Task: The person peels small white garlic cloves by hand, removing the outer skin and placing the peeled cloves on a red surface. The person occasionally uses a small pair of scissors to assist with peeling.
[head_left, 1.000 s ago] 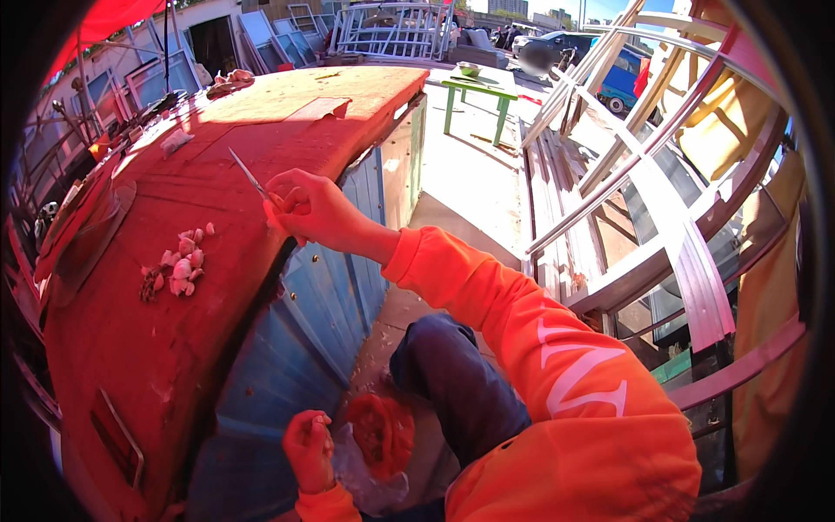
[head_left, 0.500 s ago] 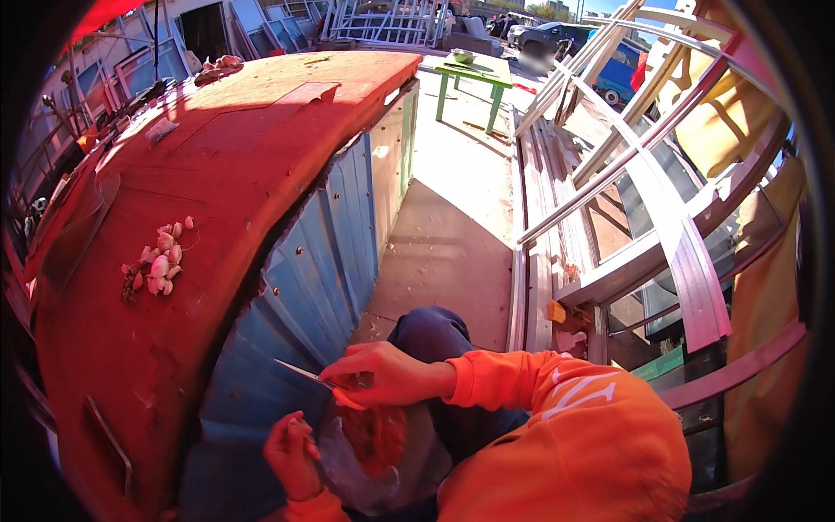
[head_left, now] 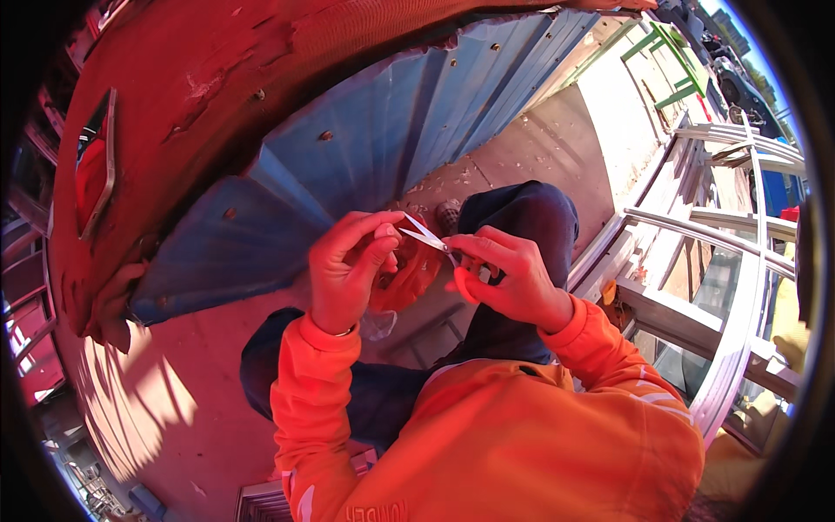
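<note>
1. A small knife [head_left: 426, 235] is pinched in the closed fingers of the right hand [head_left: 509, 278].
2. Its thin blade is pointed up and to the left, along its long line, toward the left hand [head_left: 348, 270].
3. A soft orange-red bag [head_left: 404, 274] is gripped by the left fingers, in front of the knees and near the blue metal wall [head_left: 348, 174].
4. The bag is judged light, floppy and easy to tear, so it is best held at its bunched top.
5. The knife is judged stiff and sharp, so it is best held by its handle.
</note>
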`<move>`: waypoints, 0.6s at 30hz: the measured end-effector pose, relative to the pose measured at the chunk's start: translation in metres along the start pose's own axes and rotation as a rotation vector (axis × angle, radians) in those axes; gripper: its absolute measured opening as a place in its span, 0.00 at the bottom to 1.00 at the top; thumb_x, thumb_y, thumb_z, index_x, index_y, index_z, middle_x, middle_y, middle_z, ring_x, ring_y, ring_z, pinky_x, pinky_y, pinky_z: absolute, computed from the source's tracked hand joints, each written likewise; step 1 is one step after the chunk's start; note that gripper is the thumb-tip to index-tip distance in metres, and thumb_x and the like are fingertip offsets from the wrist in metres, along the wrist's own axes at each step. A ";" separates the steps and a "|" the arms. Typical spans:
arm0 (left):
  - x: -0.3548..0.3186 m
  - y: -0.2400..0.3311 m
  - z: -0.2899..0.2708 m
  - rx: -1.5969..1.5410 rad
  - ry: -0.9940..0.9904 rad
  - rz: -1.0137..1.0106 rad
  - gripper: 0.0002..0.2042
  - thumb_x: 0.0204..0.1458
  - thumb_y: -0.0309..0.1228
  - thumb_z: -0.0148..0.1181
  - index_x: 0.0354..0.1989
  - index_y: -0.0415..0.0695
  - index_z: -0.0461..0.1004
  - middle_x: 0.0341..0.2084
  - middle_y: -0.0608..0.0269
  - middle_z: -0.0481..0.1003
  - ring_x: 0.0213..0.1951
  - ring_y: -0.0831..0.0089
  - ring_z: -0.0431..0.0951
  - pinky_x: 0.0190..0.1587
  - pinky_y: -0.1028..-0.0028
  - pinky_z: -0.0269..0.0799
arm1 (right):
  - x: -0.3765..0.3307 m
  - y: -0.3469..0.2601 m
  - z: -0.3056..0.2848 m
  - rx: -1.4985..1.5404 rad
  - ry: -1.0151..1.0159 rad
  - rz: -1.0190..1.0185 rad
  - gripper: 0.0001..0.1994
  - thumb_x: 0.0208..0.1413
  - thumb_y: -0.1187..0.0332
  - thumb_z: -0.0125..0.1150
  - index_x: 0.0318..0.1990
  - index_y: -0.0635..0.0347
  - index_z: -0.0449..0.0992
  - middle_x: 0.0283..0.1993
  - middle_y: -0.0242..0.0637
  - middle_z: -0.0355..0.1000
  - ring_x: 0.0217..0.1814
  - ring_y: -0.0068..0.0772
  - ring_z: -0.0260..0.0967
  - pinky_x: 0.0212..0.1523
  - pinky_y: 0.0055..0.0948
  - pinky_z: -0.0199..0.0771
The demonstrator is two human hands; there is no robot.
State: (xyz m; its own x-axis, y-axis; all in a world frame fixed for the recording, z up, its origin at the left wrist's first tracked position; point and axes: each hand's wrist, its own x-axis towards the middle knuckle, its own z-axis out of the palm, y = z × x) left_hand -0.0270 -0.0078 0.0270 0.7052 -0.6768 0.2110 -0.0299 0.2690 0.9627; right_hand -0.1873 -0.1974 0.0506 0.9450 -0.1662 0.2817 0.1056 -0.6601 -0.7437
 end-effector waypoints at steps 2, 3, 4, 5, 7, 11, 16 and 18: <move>-0.001 -0.001 0.003 0.005 -0.001 0.008 0.11 0.62 0.18 0.62 0.53 0.32 0.80 0.39 0.62 0.76 0.31 0.80 0.75 0.33 0.80 0.73 | 0.000 0.004 0.001 -0.022 0.020 -0.060 0.23 0.47 0.76 0.72 0.54 0.62 0.81 0.35 0.36 0.76 0.31 0.36 0.77 0.31 0.30 0.76; -0.002 -0.001 0.004 0.012 -0.003 0.010 0.11 0.62 0.18 0.62 0.52 0.32 0.80 0.40 0.62 0.76 0.31 0.80 0.75 0.33 0.80 0.73 | 0.001 0.004 0.001 -0.054 0.032 -0.088 0.22 0.47 0.77 0.73 0.53 0.62 0.81 0.34 0.35 0.75 0.30 0.33 0.76 0.30 0.29 0.76; -0.002 -0.002 0.004 0.017 -0.006 0.010 0.11 0.62 0.18 0.62 0.52 0.32 0.80 0.41 0.61 0.77 0.31 0.80 0.75 0.33 0.80 0.73 | 0.004 0.003 0.001 -0.088 0.044 -0.115 0.22 0.46 0.77 0.74 0.53 0.62 0.82 0.33 0.35 0.75 0.29 0.31 0.76 0.30 0.28 0.76; -0.002 -0.003 0.005 0.022 -0.008 0.011 0.11 0.63 0.19 0.62 0.52 0.32 0.80 0.42 0.61 0.77 0.31 0.80 0.75 0.32 0.80 0.73 | 0.005 0.003 0.000 -0.121 0.055 -0.142 0.22 0.46 0.78 0.75 0.52 0.62 0.83 0.32 0.34 0.74 0.28 0.29 0.75 0.29 0.27 0.76; -0.002 -0.004 0.005 0.032 -0.015 0.020 0.11 0.63 0.20 0.62 0.52 0.32 0.80 0.43 0.58 0.78 0.31 0.80 0.74 0.32 0.79 0.73 | 0.004 0.007 0.000 -0.149 0.049 -0.158 0.22 0.46 0.74 0.74 0.52 0.60 0.82 0.35 0.35 0.76 0.30 0.35 0.77 0.30 0.30 0.77; -0.002 -0.008 0.003 0.031 -0.042 0.053 0.11 0.64 0.22 0.63 0.52 0.33 0.79 0.47 0.53 0.79 0.31 0.79 0.74 0.31 0.79 0.73 | 0.006 0.007 0.001 -0.185 0.043 -0.171 0.22 0.46 0.72 0.75 0.52 0.59 0.81 0.35 0.35 0.76 0.31 0.38 0.77 0.29 0.32 0.76; -0.002 -0.009 0.001 0.096 -0.049 0.074 0.09 0.65 0.23 0.62 0.50 0.32 0.78 0.46 0.51 0.80 0.28 0.80 0.72 0.30 0.79 0.71 | 0.006 0.009 0.006 -0.181 0.038 -0.154 0.21 0.45 0.71 0.76 0.50 0.58 0.82 0.32 0.34 0.73 0.26 0.38 0.74 0.26 0.32 0.73; -0.002 -0.007 0.000 0.133 -0.068 0.078 0.09 0.65 0.23 0.62 0.49 0.32 0.77 0.45 0.51 0.81 0.28 0.81 0.71 0.30 0.80 0.70 | 0.005 0.010 0.008 -0.177 0.037 -0.145 0.21 0.44 0.71 0.76 0.50 0.58 0.82 0.31 0.34 0.72 0.25 0.38 0.73 0.25 0.32 0.72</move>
State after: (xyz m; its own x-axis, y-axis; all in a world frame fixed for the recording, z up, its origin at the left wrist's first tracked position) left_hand -0.0287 -0.0084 0.0194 0.6477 -0.7034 0.2928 -0.1793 0.2328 0.9559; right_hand -0.1788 -0.1990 0.0398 0.9117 -0.0846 0.4021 0.1804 -0.7968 -0.5767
